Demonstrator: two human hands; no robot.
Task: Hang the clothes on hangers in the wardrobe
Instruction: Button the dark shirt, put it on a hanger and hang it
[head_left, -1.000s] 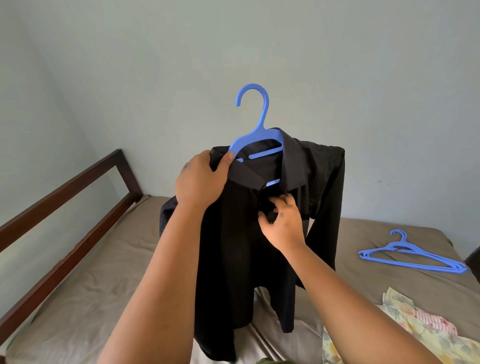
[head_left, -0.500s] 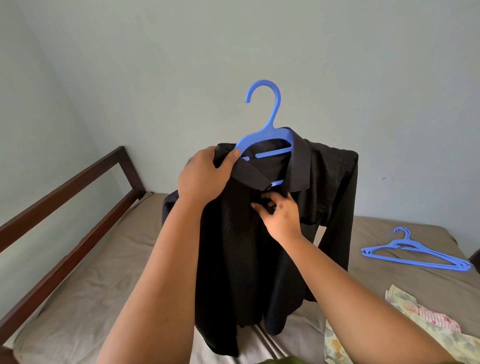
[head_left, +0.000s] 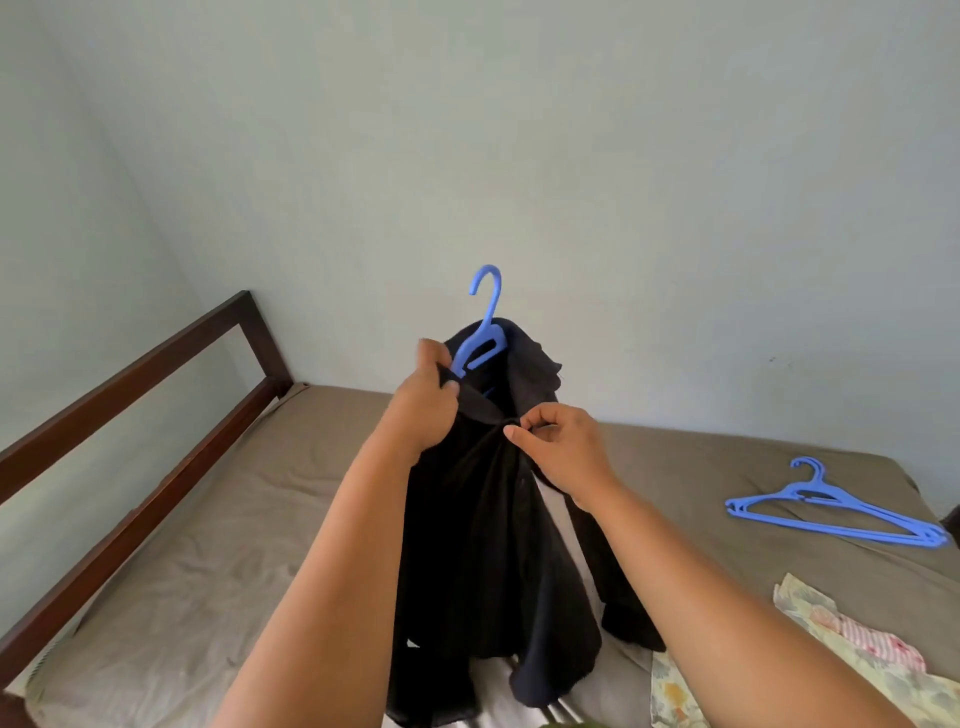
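A black collared shirt (head_left: 478, 545) hangs on a blue plastic hanger (head_left: 485, 322), held up over the bed. Its hem rests on the mattress. My left hand (head_left: 428, 400) grips the collar and the hanger's left shoulder. My right hand (head_left: 561, 449) pinches the shirt front just below the collar, at the placket. The hanger's hook stands free above the collar. No wardrobe is in view.
Spare blue hangers (head_left: 836, 512) lie stacked on the bed at the right. Floral and pink-striped clothes (head_left: 852, 649) lie at the lower right. A dark wooden bed rail (head_left: 156, 415) runs along the left. The brown mattress (head_left: 208, 545) meets pale walls behind.
The shirt has turned edge-on and dropped lower in view. My right hand moved up and right to pinch the front below the collar. The view tilted up toward the wall.
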